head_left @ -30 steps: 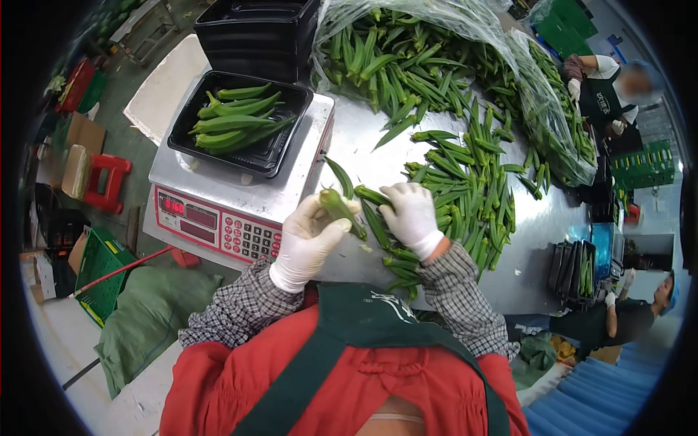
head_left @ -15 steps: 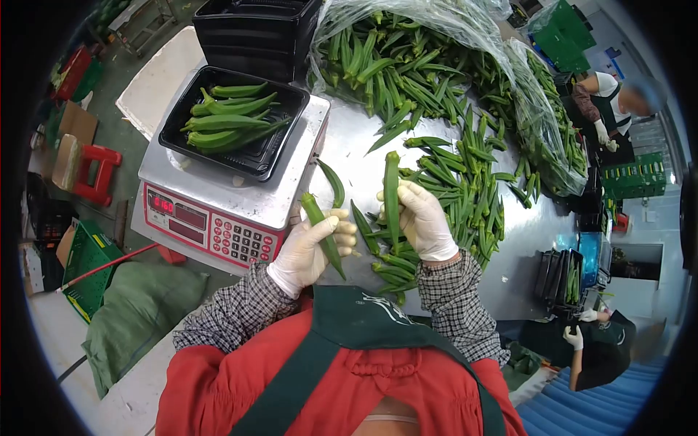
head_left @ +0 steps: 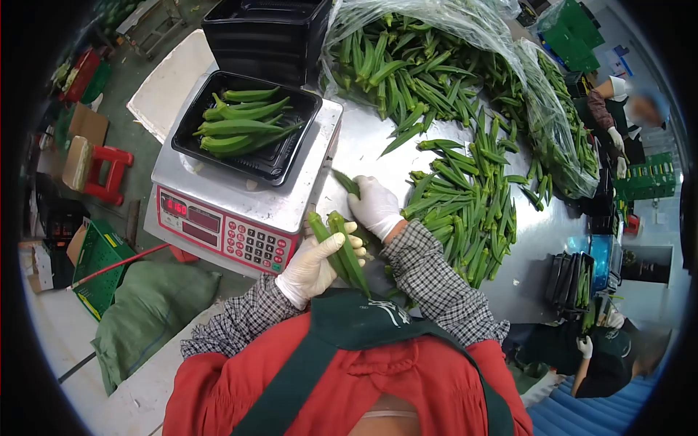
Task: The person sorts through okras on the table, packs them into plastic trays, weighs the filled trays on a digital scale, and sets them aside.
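My left hand (head_left: 311, 267), in a white glove, is closed around two green okra pods (head_left: 340, 247), held side by side and tilted. To its upper right, my gloved right hand (head_left: 376, 208) is closed over the lower end of a single okra pod (head_left: 345, 182) on the metal table; its fingertips are mostly hidden. Left of the hands, a black plastic tray (head_left: 282, 163) holds several okra pods (head_left: 243, 125). The tray rests on a scale (head_left: 222, 231) with a lit red display and a keypad.
Loose okra (head_left: 469, 203) spreads over the metal table (head_left: 363, 142), below a large okra heap (head_left: 407, 65) under clear plastic. Black trays (head_left: 265, 43) stand stacked behind the scale. Two co-workers are at the right, near more trays (head_left: 571, 280). A green sack (head_left: 149, 312) lies lower left.
The pod that was in my right hand is now in my left hand beside the first one. My right hand has moved left to the single pod near the scale.
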A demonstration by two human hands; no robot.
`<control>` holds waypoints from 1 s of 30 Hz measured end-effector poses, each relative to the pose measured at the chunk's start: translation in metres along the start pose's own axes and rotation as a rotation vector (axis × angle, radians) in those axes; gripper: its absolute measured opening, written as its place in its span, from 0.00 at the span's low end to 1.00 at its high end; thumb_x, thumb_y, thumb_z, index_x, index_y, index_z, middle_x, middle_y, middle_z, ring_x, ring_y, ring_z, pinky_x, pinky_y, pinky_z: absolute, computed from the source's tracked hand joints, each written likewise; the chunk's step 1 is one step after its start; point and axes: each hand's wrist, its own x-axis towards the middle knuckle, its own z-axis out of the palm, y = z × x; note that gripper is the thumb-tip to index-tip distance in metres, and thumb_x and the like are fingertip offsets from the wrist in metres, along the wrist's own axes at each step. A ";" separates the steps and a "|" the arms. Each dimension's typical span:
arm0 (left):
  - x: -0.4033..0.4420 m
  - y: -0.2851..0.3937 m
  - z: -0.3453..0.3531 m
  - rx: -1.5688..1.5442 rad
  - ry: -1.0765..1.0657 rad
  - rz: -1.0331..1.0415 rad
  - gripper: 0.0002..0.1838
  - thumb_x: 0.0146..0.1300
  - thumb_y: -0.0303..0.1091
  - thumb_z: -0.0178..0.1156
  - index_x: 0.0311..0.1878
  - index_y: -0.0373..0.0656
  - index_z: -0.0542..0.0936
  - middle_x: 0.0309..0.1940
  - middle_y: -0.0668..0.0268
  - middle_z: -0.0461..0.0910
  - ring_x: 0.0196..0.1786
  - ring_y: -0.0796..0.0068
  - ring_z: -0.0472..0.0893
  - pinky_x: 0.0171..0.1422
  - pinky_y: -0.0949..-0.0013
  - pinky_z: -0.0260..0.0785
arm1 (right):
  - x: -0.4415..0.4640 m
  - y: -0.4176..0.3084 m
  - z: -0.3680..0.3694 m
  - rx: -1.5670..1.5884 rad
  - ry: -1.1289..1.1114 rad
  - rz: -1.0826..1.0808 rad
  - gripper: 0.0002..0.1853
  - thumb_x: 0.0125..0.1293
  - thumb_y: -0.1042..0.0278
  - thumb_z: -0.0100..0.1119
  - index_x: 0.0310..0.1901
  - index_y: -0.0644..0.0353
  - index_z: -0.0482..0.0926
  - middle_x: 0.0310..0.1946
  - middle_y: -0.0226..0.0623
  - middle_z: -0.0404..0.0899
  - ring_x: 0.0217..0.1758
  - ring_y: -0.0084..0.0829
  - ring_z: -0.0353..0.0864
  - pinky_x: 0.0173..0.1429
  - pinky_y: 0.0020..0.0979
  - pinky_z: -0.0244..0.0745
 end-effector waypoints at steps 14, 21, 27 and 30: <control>0.026 -0.010 0.004 -0.165 -0.135 -0.160 0.26 0.62 0.39 0.57 0.61 0.41 0.63 0.51 0.61 0.73 0.55 0.64 0.73 0.59 0.56 0.67 | -0.099 -0.021 -0.052 0.471 0.319 -0.447 0.21 0.52 0.84 0.53 0.51 0.63 0.73 0.41 0.46 0.78 0.42 0.44 0.79 0.47 0.35 0.74; 0.012 0.010 0.013 0.030 -0.005 0.004 0.21 0.58 0.28 0.55 0.56 0.36 0.70 0.41 0.58 0.78 0.44 0.63 0.78 0.56 0.58 0.69 | -0.101 0.018 -0.001 -0.181 0.225 -0.256 0.19 0.50 0.68 0.58 0.46 0.62 0.71 0.32 0.40 0.74 0.34 0.40 0.77 0.37 0.38 0.73; 0.015 0.006 0.017 0.031 0.009 -0.041 0.23 0.58 0.30 0.54 0.58 0.36 0.68 0.42 0.57 0.77 0.46 0.61 0.76 0.56 0.58 0.68 | -0.095 0.026 0.015 -0.313 0.205 -0.147 0.28 0.49 0.64 0.60 0.53 0.63 0.67 0.33 0.43 0.74 0.35 0.40 0.78 0.37 0.38 0.75; 0.017 0.008 0.018 -0.006 -0.027 -0.044 0.25 0.57 0.31 0.54 0.58 0.36 0.67 0.43 0.56 0.75 0.47 0.60 0.75 0.57 0.57 0.67 | -0.105 0.027 -0.014 -0.135 0.221 -0.022 0.32 0.52 0.64 0.59 0.58 0.64 0.62 0.33 0.46 0.74 0.36 0.42 0.78 0.38 0.40 0.75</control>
